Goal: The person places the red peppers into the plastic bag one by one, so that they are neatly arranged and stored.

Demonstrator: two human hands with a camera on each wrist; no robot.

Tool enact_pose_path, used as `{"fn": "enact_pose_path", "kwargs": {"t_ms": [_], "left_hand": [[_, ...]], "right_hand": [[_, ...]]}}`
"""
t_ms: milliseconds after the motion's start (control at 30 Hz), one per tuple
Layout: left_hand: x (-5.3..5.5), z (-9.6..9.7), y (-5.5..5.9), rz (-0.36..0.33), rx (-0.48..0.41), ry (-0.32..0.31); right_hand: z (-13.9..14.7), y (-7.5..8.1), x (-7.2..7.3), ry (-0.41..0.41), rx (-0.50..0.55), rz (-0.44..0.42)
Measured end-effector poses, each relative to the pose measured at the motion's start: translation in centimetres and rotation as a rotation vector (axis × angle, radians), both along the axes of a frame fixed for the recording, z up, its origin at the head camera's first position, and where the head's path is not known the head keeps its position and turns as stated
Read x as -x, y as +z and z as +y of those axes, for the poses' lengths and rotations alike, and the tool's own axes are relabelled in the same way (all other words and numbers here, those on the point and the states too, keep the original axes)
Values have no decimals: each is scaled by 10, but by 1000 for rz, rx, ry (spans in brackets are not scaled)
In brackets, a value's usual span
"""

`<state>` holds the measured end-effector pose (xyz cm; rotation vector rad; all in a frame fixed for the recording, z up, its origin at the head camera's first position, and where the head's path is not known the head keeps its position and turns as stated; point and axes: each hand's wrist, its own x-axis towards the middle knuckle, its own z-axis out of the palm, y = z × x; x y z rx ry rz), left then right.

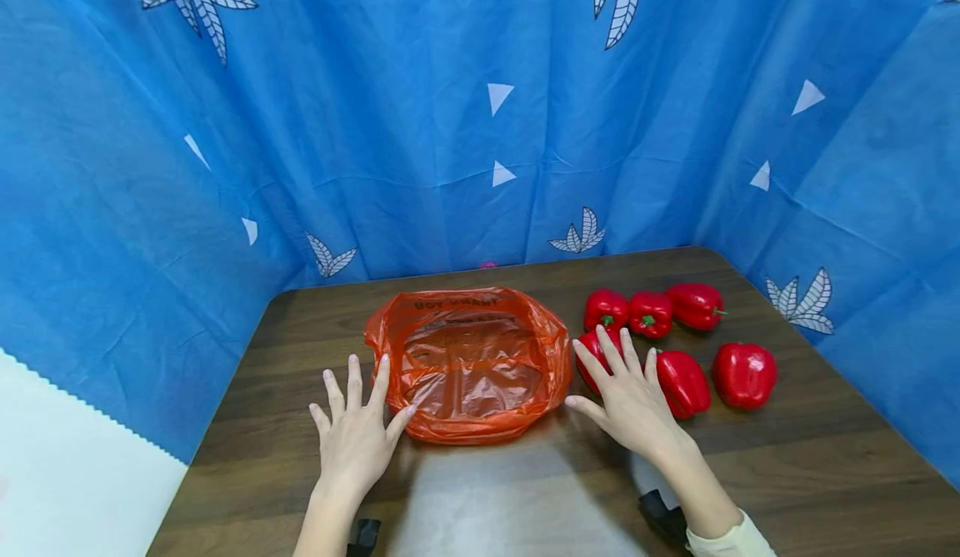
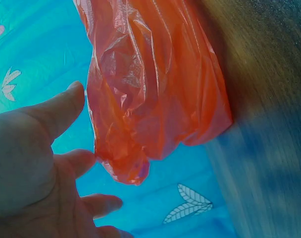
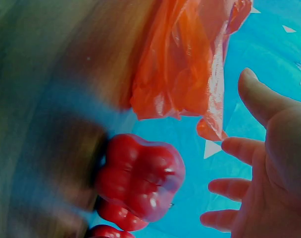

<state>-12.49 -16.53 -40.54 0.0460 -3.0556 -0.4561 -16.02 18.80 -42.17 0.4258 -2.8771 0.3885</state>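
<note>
A thin orange plastic bag [image 1: 472,436] stands on the wooden table with its mouth spread wide toward the head camera. My left hand [image 1: 356,444] is at the bag's left side, fingers spread, with fingertips right at the rim. In the left wrist view the bag [image 2: 155,84] hangs in creased folds beside the thumb and fingers. To the right of the bag, my right hand [image 1: 633,403] has its fingers spread and holds nothing. Its fingertips overlap a red bell pepper [image 1: 588,357] in the head view. That view also shows another bell pepper [image 1: 682,383] just right of this hand.
More bell peppers lie at the back right: one [image 1: 606,309], a second [image 1: 650,313] and a third [image 1: 696,305]. Another pepper [image 1: 745,375] sits apart near the right edge of the wooden table [image 1: 825,465]. A blue patterned curtain [image 1: 435,123] surrounds the table's back and sides.
</note>
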Motion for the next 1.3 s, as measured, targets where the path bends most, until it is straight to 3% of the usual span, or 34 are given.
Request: {"fn": "enact_pose_path", "kwargs": {"t_ms": [167, 300, 500, 567, 667, 867, 1000, 1100, 1300], "left_hand": [[1, 1, 0, 19, -9, 15], [3, -1, -1, 127, -73, 51], [9, -1, -6, 341, -354, 143], [9, -2, -8, 365, -444, 179], [11, -4, -10, 353, -526, 238], [14, -6, -15, 306, -625, 317], [14, -8, -18, 309, -650, 336], [15, -8, -20, 325, -661, 350], [19, -7, -22, 386, -695, 352]], "right_hand": [[1, 5, -2, 8, 17, 8], [9, 15, -5, 34, 68, 63], [51, 26, -10, 64, 275, 263], [70, 28, -10, 44, 352, 309], [101, 31, -11, -56, 419, 321], [152, 22, -12, -264, 489, 252], [172, 7, -10, -355, 551, 136], [184, -5, -8, -398, 586, 23], [195, -22, -3, -398, 681, -147]]}}
